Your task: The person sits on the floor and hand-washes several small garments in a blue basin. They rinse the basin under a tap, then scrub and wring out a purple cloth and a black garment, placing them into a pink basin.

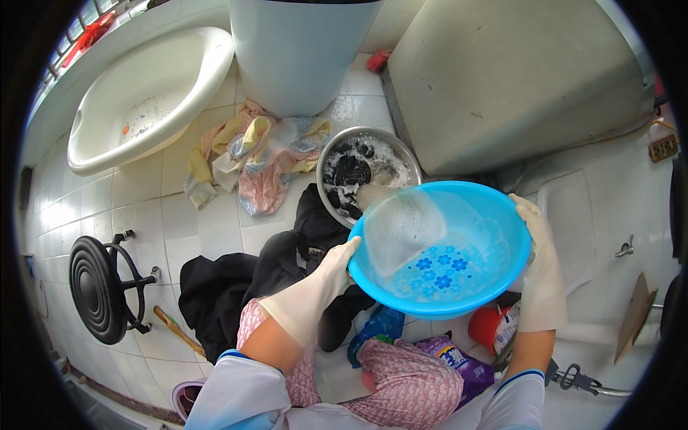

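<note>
My left hand (337, 263) and my right hand (536, 228), both in pale rubber gloves, grip opposite sides of a blue plastic basin (484, 263). The basin is tilted away from me, with blue flowers printed on its bottom. Foamy water (400, 231) gathers at its far-left side, and a greyish stream (372, 194) runs over the rim there. Below that rim stands a round metal basin (411, 156). Black cloth (352, 171) lies among suds inside it, partly hidden by the blue basin.
Black garments (215, 293) and pastel patterned cloth (269, 180) lie on the tiled floor. A white tub (212, 64) leans at the wall. Around me are a black stool (94, 290), a purple detergent bag (473, 373), a red bucket (481, 328) and a large metal cabinet (516, 80).
</note>
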The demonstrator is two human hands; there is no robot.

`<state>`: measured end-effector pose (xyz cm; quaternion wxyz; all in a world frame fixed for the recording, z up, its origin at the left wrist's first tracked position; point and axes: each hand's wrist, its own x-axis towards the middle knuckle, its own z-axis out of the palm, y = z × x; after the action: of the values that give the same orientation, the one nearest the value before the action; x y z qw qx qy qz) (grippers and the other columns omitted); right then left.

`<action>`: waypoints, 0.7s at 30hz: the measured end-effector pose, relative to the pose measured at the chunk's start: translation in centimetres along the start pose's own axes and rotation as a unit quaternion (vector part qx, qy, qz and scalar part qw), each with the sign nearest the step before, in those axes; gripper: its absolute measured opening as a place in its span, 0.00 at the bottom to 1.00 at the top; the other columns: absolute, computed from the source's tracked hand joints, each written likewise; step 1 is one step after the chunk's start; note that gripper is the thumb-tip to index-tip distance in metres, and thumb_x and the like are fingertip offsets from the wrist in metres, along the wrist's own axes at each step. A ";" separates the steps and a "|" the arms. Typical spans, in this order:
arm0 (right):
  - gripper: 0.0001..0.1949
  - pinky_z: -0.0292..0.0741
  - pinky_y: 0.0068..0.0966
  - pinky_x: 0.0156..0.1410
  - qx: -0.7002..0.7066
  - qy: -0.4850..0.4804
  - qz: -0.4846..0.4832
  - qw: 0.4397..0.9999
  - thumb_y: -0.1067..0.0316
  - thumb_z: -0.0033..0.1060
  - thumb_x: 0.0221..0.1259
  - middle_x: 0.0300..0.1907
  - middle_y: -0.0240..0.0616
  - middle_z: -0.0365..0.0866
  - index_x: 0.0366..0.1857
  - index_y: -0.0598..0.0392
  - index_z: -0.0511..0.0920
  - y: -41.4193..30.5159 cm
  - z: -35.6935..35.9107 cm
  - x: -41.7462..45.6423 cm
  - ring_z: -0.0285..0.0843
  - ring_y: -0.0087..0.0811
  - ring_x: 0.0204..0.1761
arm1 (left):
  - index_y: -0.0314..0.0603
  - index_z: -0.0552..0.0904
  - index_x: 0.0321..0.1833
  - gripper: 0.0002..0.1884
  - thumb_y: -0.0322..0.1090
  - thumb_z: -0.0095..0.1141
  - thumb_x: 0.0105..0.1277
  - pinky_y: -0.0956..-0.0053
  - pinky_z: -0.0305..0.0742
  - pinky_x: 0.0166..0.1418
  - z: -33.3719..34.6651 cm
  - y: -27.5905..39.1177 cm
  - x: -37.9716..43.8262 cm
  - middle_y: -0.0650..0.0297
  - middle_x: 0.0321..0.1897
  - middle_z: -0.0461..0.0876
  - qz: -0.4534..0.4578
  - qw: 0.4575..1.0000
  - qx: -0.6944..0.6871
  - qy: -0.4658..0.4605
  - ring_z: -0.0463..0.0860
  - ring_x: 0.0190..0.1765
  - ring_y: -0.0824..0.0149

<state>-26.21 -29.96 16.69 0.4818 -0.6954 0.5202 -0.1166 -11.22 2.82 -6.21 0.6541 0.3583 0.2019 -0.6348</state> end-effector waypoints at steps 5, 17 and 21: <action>0.22 0.75 0.34 0.72 0.019 0.002 -0.007 1.000 0.67 0.51 0.77 0.66 0.48 0.81 0.70 0.60 0.76 -2.0 -0.3 -0.5 0.79 0.37 0.66 | 0.32 0.65 0.79 0.30 0.48 0.46 0.83 0.55 0.66 0.80 1.6 0.4 -0.8 0.47 0.78 0.69 -0.007 1.000 0.001 -0.020 0.72 0.76 0.51; 0.26 0.76 0.31 0.68 0.036 -0.008 -0.127 0.991 0.55 0.69 0.67 0.59 0.43 0.84 0.64 0.59 0.81 -7.0 1.9 -4.3 0.81 0.33 0.61 | 0.33 0.64 0.80 0.31 0.48 0.45 0.84 0.53 0.65 0.81 1.8 -0.6 0.6 0.46 0.79 0.66 -0.008 0.997 -0.028 -0.065 0.70 0.77 0.48; 0.26 0.78 0.30 0.65 0.035 0.002 -0.135 0.990 0.53 0.70 0.66 0.57 0.41 0.85 0.63 0.59 0.81 -7.0 1.6 -4.6 0.81 0.32 0.60 | 0.30 0.65 0.78 0.30 0.48 0.44 0.84 0.54 0.68 0.79 2.2 -0.8 0.9 0.46 0.77 0.68 0.003 0.997 -0.033 -0.076 0.72 0.75 0.49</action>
<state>-22.88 -25.29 22.93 0.4847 -0.7418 0.4180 -0.2003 -12.35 0.64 -5.62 0.6813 0.2878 0.1716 -0.6508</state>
